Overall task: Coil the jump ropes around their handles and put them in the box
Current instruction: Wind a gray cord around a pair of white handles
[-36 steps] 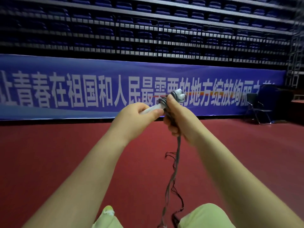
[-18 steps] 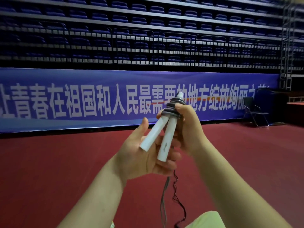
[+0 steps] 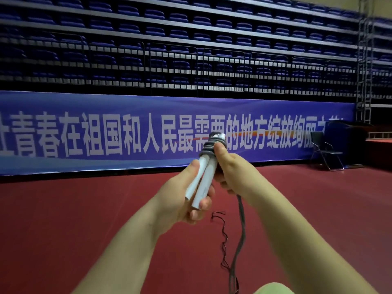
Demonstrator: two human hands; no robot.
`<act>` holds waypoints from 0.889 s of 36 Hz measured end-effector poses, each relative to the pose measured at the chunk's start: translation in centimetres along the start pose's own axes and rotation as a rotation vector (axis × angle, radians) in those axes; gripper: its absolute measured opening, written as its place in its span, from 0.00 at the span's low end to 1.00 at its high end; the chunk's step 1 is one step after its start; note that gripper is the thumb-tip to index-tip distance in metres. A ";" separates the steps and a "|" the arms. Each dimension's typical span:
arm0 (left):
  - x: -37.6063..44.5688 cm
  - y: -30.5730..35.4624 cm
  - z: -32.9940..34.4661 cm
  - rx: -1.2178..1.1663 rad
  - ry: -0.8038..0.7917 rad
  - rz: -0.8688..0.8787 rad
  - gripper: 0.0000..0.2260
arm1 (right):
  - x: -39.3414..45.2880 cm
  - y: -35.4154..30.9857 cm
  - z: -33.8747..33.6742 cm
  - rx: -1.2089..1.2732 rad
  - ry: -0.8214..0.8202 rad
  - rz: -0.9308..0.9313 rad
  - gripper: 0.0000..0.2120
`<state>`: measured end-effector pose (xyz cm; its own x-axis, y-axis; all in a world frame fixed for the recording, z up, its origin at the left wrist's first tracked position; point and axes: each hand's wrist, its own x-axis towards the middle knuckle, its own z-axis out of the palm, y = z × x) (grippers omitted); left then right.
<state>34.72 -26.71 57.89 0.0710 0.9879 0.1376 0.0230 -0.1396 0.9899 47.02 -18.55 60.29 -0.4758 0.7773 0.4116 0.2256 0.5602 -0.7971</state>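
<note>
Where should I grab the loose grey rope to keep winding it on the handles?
Probably take the rope just below the right hand, from the right: there it hangs free, and the left hand already grips the two white handles at their bare lower ends.

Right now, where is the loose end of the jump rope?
In the head view, the loose rope hangs right of centre from under the right hand, trailing down toward the red floor.

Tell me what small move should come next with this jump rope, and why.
Probably another turn of rope around the handles. The left hand holds the two white handles side by side, and the right hand pinches the grey coils wound near their top. Most of each handle is bare, and a long length of rope hangs down toward the floor.
</note>
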 end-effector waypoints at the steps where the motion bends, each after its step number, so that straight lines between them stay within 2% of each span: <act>1: 0.1 0.0 0.0 0.016 0.033 0.017 0.28 | 0.1 0.1 -0.1 0.000 -0.002 0.009 0.27; 10: 0.8 0.1 -0.2 0.197 0.241 0.091 0.24 | 0.4 0.5 -0.1 -0.064 -0.023 0.057 0.32; 12: 1.1 0.0 -0.8 0.333 0.319 0.107 0.27 | 0.7 0.8 -0.2 -0.086 -0.030 0.096 0.33; 14: 1.3 -0.5 -1.6 0.597 0.436 0.144 0.32 | 0.9 1.0 -0.2 -0.134 -0.033 0.140 0.33; 17: 1.4 -2.0 -2.5 0.852 0.520 0.158 0.27 | 0.6 1.8 0.4 -0.191 -0.062 0.152 0.27; 19: 1.3 -3.1 -2.7 0.893 0.529 0.133 0.23 | 0.3 2.5 1.1 -0.197 -0.085 0.139 0.23; 25: 0.7 -4.4 -3.1 0.971 0.583 0.126 0.16 | -0.3 4.0 3.3 -0.115 -0.014 0.167 0.29; 29: 0.5 -4.2 -2.8 0.972 0.593 0.184 0.13 | -0.5 4.4 3.6 -0.002 -0.009 0.101 0.23; 32: 0.5 -4.2 -2.9 0.897 0.554 0.155 0.13 | -0.6 4.2 3.7 0.161 -0.012 0.068 0.22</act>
<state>31.79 -25.44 53.91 -0.3223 0.8162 0.4796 0.7950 -0.0417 0.6052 45.17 -17.75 55.05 -0.4741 0.8081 0.3494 0.1193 0.4522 -0.8839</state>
